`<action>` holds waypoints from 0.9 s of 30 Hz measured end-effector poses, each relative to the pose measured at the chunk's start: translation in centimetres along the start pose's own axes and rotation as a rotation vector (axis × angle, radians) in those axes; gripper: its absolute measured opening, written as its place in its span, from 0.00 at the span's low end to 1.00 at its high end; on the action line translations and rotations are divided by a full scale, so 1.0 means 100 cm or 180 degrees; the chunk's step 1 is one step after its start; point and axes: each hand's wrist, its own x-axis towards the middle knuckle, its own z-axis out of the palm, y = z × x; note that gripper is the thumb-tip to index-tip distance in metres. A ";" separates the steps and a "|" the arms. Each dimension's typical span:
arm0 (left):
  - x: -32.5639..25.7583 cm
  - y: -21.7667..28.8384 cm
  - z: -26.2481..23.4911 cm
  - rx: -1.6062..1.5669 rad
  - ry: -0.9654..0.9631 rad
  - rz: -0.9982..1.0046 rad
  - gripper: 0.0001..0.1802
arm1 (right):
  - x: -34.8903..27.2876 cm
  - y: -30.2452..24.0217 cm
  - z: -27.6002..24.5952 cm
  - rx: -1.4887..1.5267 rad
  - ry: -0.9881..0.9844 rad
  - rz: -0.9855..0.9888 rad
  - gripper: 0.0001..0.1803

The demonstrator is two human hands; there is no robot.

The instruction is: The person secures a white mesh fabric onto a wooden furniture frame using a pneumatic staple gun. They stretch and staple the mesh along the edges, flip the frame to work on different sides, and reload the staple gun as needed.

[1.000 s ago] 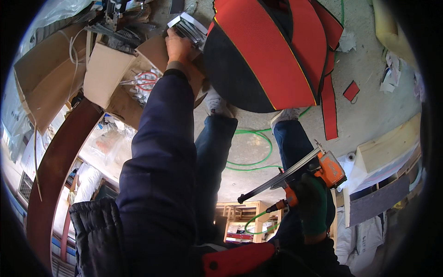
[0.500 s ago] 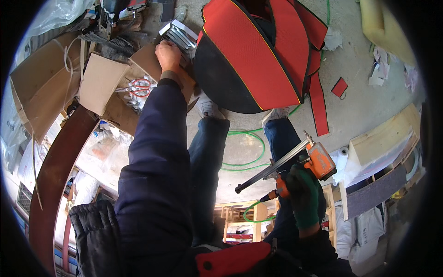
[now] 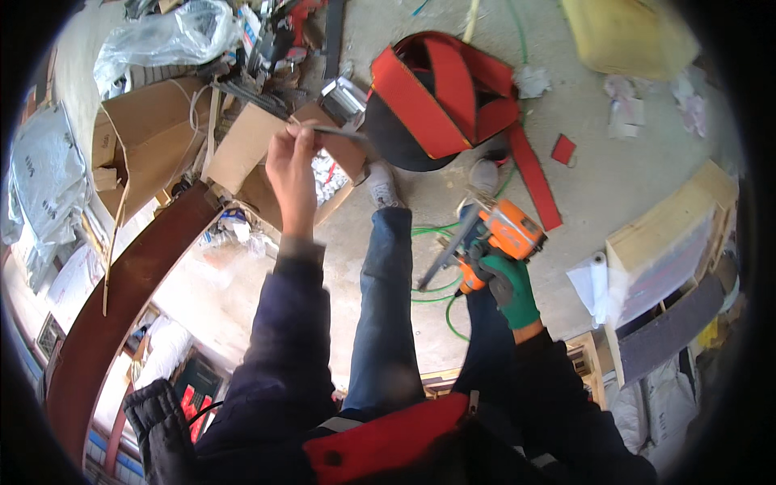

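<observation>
Bare, my left hand (image 3: pixel 293 182) pinches a thin grey strip (image 3: pixel 331 130), probably a staple strip, between thumb and fingers. It is above an open cardboard box (image 3: pixel 246 153) with small whitish pieces inside. Just beyond lies a small white box of metallic strips (image 3: pixel 345 99). In a green and dark glove, my right hand (image 3: pixel 509 295) is wrapped round the handle of an orange air stapler (image 3: pixel 515 229). The stapler's long dark magazine points toward the lower left, and a green air hose (image 3: pixel 455 322) leads off near its handle.
A roll of red webbing (image 3: pixel 424 105) with black edging rests on a round black thing beyond my feet. A curved brown beam (image 3: pixel 121 283) stands at left beside another cardboard box (image 3: pixel 153 133). Wooden frames (image 3: pixel 671 218) are at right; a red scrap (image 3: pixel 563 149) lies on the floor.
My left hand has come back from the white box with the grey strip in its fingers. My right hand has carried the stapler slightly up and left in the view, which has also shifted.
</observation>
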 end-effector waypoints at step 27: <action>-0.377 0.337 0.275 0.0963 -0.4905 -0.0118 0.06 | -0.329 -0.046 -0.086 0.2065 -0.0756 -0.2192 0.18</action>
